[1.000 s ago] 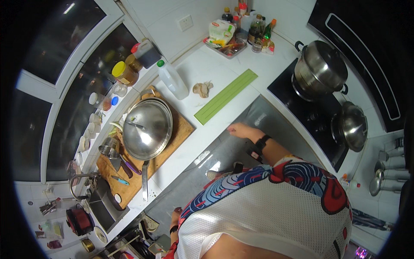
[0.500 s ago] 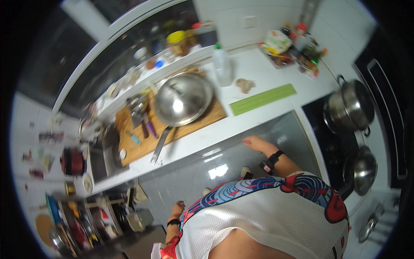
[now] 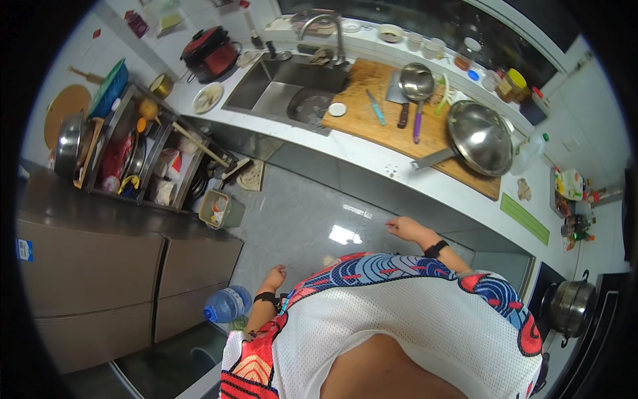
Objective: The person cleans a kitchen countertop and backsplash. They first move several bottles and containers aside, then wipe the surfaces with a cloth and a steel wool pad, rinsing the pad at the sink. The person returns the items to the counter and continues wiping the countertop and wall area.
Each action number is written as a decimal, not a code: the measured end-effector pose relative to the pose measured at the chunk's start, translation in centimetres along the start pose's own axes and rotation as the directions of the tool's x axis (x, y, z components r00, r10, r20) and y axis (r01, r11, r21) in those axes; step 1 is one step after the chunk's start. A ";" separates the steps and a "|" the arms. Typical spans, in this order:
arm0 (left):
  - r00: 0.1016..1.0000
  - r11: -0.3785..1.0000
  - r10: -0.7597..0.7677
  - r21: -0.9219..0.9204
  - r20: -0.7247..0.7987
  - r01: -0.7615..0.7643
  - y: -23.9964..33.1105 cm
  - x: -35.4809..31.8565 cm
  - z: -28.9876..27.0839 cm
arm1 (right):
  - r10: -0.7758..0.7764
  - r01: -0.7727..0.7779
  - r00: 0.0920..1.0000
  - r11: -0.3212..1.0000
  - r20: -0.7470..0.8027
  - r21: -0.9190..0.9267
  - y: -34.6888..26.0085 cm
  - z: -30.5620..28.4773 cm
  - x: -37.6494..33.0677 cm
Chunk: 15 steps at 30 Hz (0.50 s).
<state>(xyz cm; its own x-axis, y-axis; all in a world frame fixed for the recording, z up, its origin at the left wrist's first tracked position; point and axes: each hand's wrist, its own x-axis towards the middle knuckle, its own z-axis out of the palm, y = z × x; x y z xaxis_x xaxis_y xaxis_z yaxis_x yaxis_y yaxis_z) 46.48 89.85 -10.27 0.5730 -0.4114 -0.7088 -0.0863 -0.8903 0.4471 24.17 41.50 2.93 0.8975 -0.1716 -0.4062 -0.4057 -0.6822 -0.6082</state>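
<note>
My right hand (image 3: 407, 228) hangs over the floor in front of the counter, fingers loosely apart and holding nothing. Farther left and lower, my left hand (image 3: 274, 276) hangs beside my body; its fingers look loose, with nothing visible in them. Neither hand touches anything. On the counter in front lies a wooden cutting board (image 3: 369, 135). It bears a lidded wok (image 3: 480, 136) with its handle over the front edge, a metal ladle (image 3: 417, 83) with a purple handle, a cleaver (image 3: 397, 90), a blue knife (image 3: 376, 108) and a green onion (image 3: 444, 94).
Left of the board is a sink (image 3: 266, 93), then a red cooker (image 3: 209, 52). A shelf rack (image 3: 149, 143), a bin (image 3: 222, 209), a fridge (image 3: 93, 266) and a water jug (image 3: 229, 304) stand left. A steel pot (image 3: 570, 308) sits on the stove at right.
My view has swung left, bringing the sink, rack and fridge further in, while the wok and stove shift right. Both hands still hang low with nothing seen in them.
</note>
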 end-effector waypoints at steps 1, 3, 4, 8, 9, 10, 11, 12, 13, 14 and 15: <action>0.999 1.000 0.019 -0.021 -0.047 -0.020 -2.3 -0.5 -1.0 | -0.036 0.037 0.998 0.999 0.045 -0.017 -2.3 0.2 2.5; 0.992 0.999 -0.045 -0.026 -0.115 0.042 -6.5 -1.4 -2.6 | -0.113 0.116 0.990 0.993 0.086 -0.026 -5.8 0.5 7.1; 0.994 0.994 -0.039 -0.101 -0.099 0.029 -7.8 -1.9 -1.7 | -0.131 0.134 0.987 0.990 0.094 -0.031 -6.7 0.5 8.2; 0.984 0.938 -0.157 -0.326 -0.088 0.120 -13.5 -2.0 -0.1 | -0.250 0.255 0.954 0.967 0.163 -0.013 -9.8 -0.6 15.4; 0.973 0.898 -0.215 -0.408 -0.082 0.164 -14.8 -1.7 0.9 | -0.307 0.299 0.941 0.951 0.145 0.072 -10.3 -1.1 17.2; 0.982 0.949 -0.157 -0.290 -0.108 0.119 -15.8 -1.0 2.2 | -0.293 0.283 0.945 0.955 0.146 0.088 -10.8 -1.6 19.5; 0.985 0.974 -0.136 -0.196 -0.110 0.113 -16.4 -0.4 4.0 | -0.281 0.267 0.952 0.956 0.119 0.122 -10.8 -2.2 21.0; 0.981 0.988 -0.126 -0.104 -0.145 0.111 -17.5 0.3 4.5 | -0.307 0.290 0.947 0.943 0.090 0.162 -11.2 -2.8 23.9; 0.990 0.987 -0.097 -0.135 -0.103 0.083 -18.3 0.7 4.9 | -0.311 0.300 0.950 0.930 0.020 0.210 -11.5 -3.6 26.4; 0.996 0.985 -0.066 -0.167 -0.064 0.054 -18.9 1.1 4.9 | -0.339 0.339 0.940 0.902 -0.047 0.266 -11.8 -4.3 29.6; 0.999 0.979 -0.034 -0.200 -0.024 0.029 -19.3 1.4 4.7 | -0.303 0.312 0.950 0.914 -0.074 0.258 -11.9 -5.3 33.0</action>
<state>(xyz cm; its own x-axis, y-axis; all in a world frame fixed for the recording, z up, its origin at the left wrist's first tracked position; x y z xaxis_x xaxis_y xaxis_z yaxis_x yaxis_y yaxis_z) 45.11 105.54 -22.52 0.5950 -0.3760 -0.7104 0.0952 -0.8446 0.5268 59.58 40.17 0.36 0.9885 -0.0088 -0.1507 -0.1353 -0.4939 -0.8589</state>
